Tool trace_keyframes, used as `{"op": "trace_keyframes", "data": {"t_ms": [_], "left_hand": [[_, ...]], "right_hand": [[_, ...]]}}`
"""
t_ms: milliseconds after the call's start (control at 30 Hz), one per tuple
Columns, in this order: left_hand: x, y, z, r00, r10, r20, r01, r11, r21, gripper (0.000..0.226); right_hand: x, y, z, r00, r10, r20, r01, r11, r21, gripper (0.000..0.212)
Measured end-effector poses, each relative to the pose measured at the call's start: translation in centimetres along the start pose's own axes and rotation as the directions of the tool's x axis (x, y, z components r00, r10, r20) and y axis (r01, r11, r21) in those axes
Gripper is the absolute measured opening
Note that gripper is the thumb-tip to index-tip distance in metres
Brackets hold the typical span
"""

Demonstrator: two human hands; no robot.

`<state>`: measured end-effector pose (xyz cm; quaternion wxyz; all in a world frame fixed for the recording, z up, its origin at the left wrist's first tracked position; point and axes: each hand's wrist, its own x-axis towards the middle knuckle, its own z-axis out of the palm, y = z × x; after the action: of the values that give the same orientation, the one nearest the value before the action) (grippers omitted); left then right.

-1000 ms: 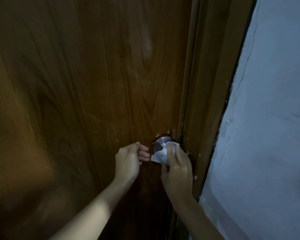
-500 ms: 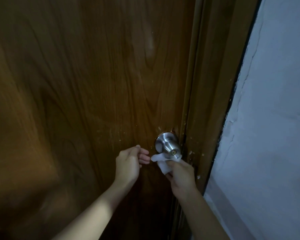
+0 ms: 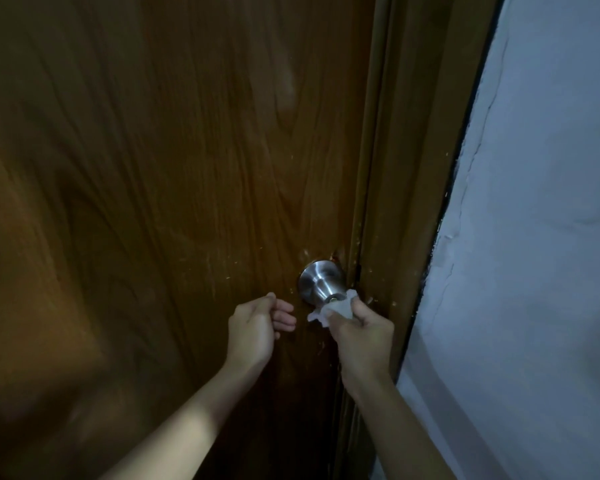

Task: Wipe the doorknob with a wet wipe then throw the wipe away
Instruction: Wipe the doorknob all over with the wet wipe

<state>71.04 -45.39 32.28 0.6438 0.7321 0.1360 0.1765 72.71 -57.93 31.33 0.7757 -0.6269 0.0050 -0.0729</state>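
A round brushed-steel doorknob sticks out of a brown wooden door near its right edge. My right hand grips a crumpled white wet wipe and presses it against the knob's lower front face. Most of the knob's neck and rose plate show above the wipe. My left hand hovers just left of the knob with its fingers loosely curled, holding nothing and not touching the knob.
The wooden door frame runs along the door's right edge. A pale painted wall with cracks stands to the right of the frame. The light is dim.
My right hand slid the wipe from over the knob's top down to its lower front, uncovering the knob. My left hand barely moved.
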Motion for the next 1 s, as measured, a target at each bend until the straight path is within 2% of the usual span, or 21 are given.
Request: {"op": "trace_keyframes", "data": {"t_ms": [67, 167, 233, 333, 467, 500, 533, 600, 700, 733, 767, 800, 833, 867, 900, 933, 967, 1000], "left_hand": [[0.1, 0.0, 0.2, 1.000, -0.013, 0.005, 0.013, 1.000, -0.002, 0.043], [0.2, -0.1, 0.4, 1.000, -0.028, 0.008, 0.029, 0.999, -0.016, 0.044], [0.2, -0.2, 0.6, 1.000, -0.025, 0.008, 0.025, 1.000, -0.017, 0.043], [0.2, -0.4, 1.1, 0.999, -0.038, 0.021, 0.039, 0.999, -0.023, 0.044], [0.3, -0.5, 1.5, 0.999, -0.046, 0.026, 0.046, 0.999, -0.020, 0.044], [0.2, -0.6, 1.4, 0.999, -0.039, 0.023, 0.040, 0.999, -0.021, 0.044], [0.2, -0.6, 1.3, 0.999, -0.032, 0.019, 0.032, 0.999, -0.024, 0.044], [0.2, -0.7, 0.9, 1.000, -0.029, 0.006, 0.030, 0.999, -0.030, 0.044], [0.2, -0.8, 0.7, 0.999, -0.048, 0.011, 0.048, 0.997, -0.061, 0.044], [0.2, -0.9, 0.7, 0.998, -0.057, 0.015, 0.058, 0.996, -0.075, 0.045], [0.2, -0.9, 0.7, 0.998, -0.064, 0.015, 0.065, 0.995, -0.082, 0.045], [0.2, -0.9, 0.6, 0.998, -0.068, 0.014, 0.068, 0.994, -0.085, 0.046], [0.2, -1.0, 0.5, 0.997, -0.070, 0.013, 0.071, 0.994, -0.088, 0.046], [0.3, -1.0, 0.3, 0.997, -0.074, 0.015, 0.075, 0.993, -0.093, 0.046], [0.3, -1.0, 0.1, 0.997, -0.078, 0.017, 0.079, 0.992, -0.096, 0.046], [0.3, -1.1, -0.2, 0.997, -0.079, 0.012, 0.079, 0.992, -0.098, 0.046], [0.3, -1.1, -0.6, 0.997, -0.079, 0.009, 0.079, 0.992, -0.099, 0.046], [0.3, -1.2, -0.8, 0.997, -0.079, 0.008, 0.080, 0.992, -0.100, 0.046]], "right_hand": [[0.0, 0.3, -0.2, 0.975, -0.216, 0.055, 0.223, 0.941, -0.255, 0.045], [0.7, 0.2, -1.0, 0.882, -0.374, 0.287, 0.471, 0.726, -0.501, 0.051], [1.2, 0.1, -1.4, 0.792, -0.435, 0.427, 0.610, 0.587, -0.533, 0.052], [1.8, 0.2, -1.5, 0.695, -0.427, 0.579, 0.719, 0.399, -0.569, 0.054], [1.9, 0.4, -1.5, 0.610, -0.439, 0.659, 0.788, 0.253, -0.561, 0.050], [1.9, 0.6, -1.5, 0.610, -0.462, 0.644, 0.786, 0.255, -0.563, 0.050], [1.8, 0.8, -1.5, 0.645, -0.478, 0.597, 0.759, 0.304, -0.576, 0.052], [1.4, 1.1, -1.7, 0.764, -0.476, 0.436, 0.643, 0.495, -0.585, 0.052], [0.8, 0.6, -1.5, 0.908, -0.304, 0.287, 0.413, 0.759, -0.503, 0.039], [0.7, 0.3, -1.3, 0.945, -0.209, 0.250, 0.297, 0.871, -0.393, 0.027], [0.8, 0.1, -1.0, 0.972, -0.077, 0.221, 0.120, 0.975, -0.188, 0.017], [1.1, -0.1, -0.8, 0.969, 0.097, 0.229, -0.119, 0.989, 0.084, 0.014], [1.4, -0.4, -0.7, 0.919, 0.261, 0.296, -0.360, 0.861, 0.360, 0.018], [1.6, -0.6, -0.6, 0.847, 0.354, 0.397, -0.529, 0.638, 0.559, 0.029], [1.7, -0.8, -0.7, 0.787, 0.375, 0.490, -0.615, 0.421, 0.666, 0.038], [1.7, -1.0, -0.7, 0.755, 0.360, 0.549, -0.648, 0.272, 0.712, 0.043], [1.7, -1.2, -0.7, 0.744, 0.333, 0.578, -0.654, 0.190, 0.732, 0.042], [1.7, -1.3, -0.8, 0.749, 0.312, 0.584, -0.646, 0.152, 0.748, 0.040]]}}
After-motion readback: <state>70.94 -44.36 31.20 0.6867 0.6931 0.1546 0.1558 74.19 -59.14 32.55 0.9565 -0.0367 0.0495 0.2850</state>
